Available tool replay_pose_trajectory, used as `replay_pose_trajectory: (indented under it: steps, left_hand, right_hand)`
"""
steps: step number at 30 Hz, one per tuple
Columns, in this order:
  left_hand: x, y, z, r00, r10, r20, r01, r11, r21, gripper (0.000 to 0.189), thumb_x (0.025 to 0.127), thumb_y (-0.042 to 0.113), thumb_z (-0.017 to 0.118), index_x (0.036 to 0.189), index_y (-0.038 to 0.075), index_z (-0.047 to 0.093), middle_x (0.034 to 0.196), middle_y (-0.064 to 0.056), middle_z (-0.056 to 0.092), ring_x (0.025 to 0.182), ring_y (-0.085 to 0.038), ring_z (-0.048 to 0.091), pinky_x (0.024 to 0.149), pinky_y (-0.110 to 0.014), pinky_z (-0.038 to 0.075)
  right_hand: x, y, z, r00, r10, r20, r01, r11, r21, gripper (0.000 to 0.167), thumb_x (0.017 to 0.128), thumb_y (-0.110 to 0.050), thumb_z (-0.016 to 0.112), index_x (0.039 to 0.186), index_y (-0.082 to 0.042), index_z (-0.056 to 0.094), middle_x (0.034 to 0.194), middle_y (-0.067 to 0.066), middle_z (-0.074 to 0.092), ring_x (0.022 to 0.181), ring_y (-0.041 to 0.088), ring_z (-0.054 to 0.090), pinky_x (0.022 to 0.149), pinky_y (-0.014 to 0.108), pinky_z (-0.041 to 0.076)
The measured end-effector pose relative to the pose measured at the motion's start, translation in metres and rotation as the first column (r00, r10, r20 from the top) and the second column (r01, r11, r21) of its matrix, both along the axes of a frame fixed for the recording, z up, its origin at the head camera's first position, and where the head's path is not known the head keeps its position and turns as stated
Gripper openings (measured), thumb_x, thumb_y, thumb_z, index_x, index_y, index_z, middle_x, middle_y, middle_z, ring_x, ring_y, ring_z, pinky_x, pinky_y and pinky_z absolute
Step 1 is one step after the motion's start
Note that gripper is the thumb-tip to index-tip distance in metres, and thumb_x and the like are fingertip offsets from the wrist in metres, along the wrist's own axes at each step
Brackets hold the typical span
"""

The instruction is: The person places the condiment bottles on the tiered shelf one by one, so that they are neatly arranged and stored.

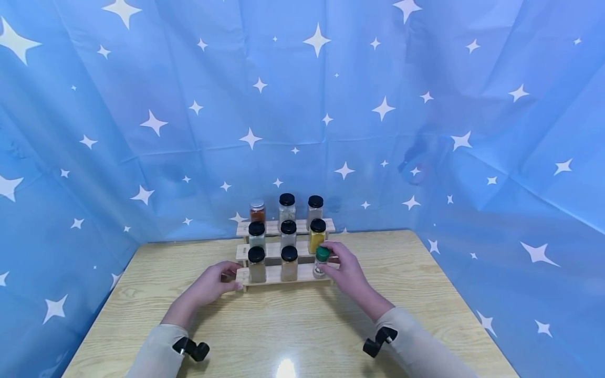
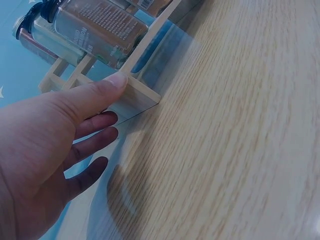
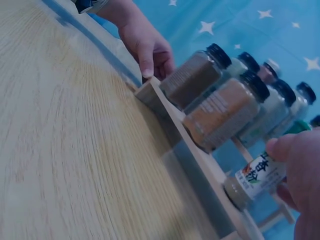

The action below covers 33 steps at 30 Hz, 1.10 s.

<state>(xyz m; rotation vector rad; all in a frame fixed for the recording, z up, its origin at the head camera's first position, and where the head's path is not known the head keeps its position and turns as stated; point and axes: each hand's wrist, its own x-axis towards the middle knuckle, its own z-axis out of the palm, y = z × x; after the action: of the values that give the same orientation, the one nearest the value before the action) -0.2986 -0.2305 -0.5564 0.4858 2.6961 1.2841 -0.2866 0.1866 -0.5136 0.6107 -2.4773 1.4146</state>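
A three-tier wooden spice rack [image 1: 274, 280] stands at the back of the table. My left hand [image 1: 214, 286] grips the left end of its lowest tier. In the left wrist view, the thumb of that hand [image 2: 55, 130] lies on the shelf corner, with the other fingers bent beside the end. My right hand [image 1: 348, 270] holds a small spice jar with a green cap [image 1: 322, 255] at the right end of the lowest tier. The white label of this spice jar [image 3: 257, 175] shows in the right wrist view, its base right at the shelf.
Two black-capped jars, one of them orange-brown [image 3: 222, 112], share the lowest tier. A yellow jar [image 1: 317, 239] stands on the middle tier, and a silver-capped red jar [image 1: 257, 212] on the top one. A blue star-patterned curtain [image 1: 293, 105] hangs behind the wooden table [image 1: 264, 331].
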Motion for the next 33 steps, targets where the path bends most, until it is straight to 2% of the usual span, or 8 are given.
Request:
replay_pose_trajectory:
  steps: [7, 16, 23, 28, 33]
  left_hand:
    - [0.001, -0.001, -0.002, 1.000, 0.006, 0.004, -0.006, 1.000, -0.002, 0.053, 0.098, 0.026, 0.088, 0.142, 0.005, 0.069, 0.124, -0.004, 0.073, 0.119, -0.026, 0.069, 0.108, -0.054, 0.058]
    - [0.001, -0.002, 0.000, 1.000, 0.008, 0.003, -0.008, 1.000, -0.002, 0.054, 0.098, 0.026, 0.088, 0.143, 0.004, 0.068, 0.124, -0.005, 0.073, 0.119, -0.027, 0.069, 0.108, -0.054, 0.058]
    - [0.007, -0.002, 0.001, 1.000, 0.009, -0.001, -0.009, 1.000, -0.010, 0.054, 0.099, 0.025, 0.087, 0.144, 0.003, 0.067, 0.127, -0.007, 0.072, 0.121, -0.029, 0.069, 0.109, -0.055, 0.058]
    - [0.012, -0.004, 0.003, 0.999, -0.001, -0.033, 0.001, 1.000, -0.024, 0.064, 0.098, 0.030, 0.088, 0.150, 0.002, 0.062, 0.139, -0.013, 0.068, 0.128, -0.036, 0.067, 0.111, -0.059, 0.055]
    - [0.018, -0.017, 0.008, 0.997, 0.008, -0.072, -0.012, 0.998, -0.060, 0.075, 0.102, 0.034, 0.083, 0.162, 0.003, 0.050, 0.156, -0.019, 0.056, 0.137, -0.042, 0.060, 0.114, -0.064, 0.052]
  right_hand:
    - [-0.001, -0.005, -0.005, 0.999, -0.012, -0.050, 0.013, 1.000, 0.024, 0.057, 0.094, 0.001, 0.088, 0.145, -0.011, 0.066, 0.130, 0.006, 0.067, 0.112, 0.025, 0.072, 0.099, 0.051, 0.065]
    - [0.000, -0.008, -0.005, 0.997, -0.034, -0.074, 0.038, 0.998, 0.049, 0.059, 0.094, -0.001, 0.088, 0.148, -0.011, 0.064, 0.128, 0.006, 0.067, 0.112, 0.024, 0.072, 0.100, 0.051, 0.064]
    - [0.004, -0.009, -0.010, 0.993, -0.041, -0.109, 0.048, 0.997, 0.064, 0.072, 0.090, -0.003, 0.092, 0.153, -0.009, 0.058, 0.130, 0.007, 0.064, 0.114, 0.026, 0.070, 0.100, 0.049, 0.064]
    - [0.009, 0.000, -0.011, 0.996, -0.050, -0.072, 0.054, 0.997, 0.056, 0.084, 0.088, -0.010, 0.096, 0.159, -0.005, 0.050, 0.137, 0.012, 0.059, 0.119, 0.033, 0.067, 0.103, 0.054, 0.060]
    - [0.010, 0.033, -0.013, 0.995, -0.068, -0.077, 0.075, 0.993, 0.096, 0.089, 0.087, -0.012, 0.096, 0.160, -0.002, 0.046, 0.144, 0.021, 0.057, 0.124, 0.032, 0.063, 0.104, 0.056, 0.059]
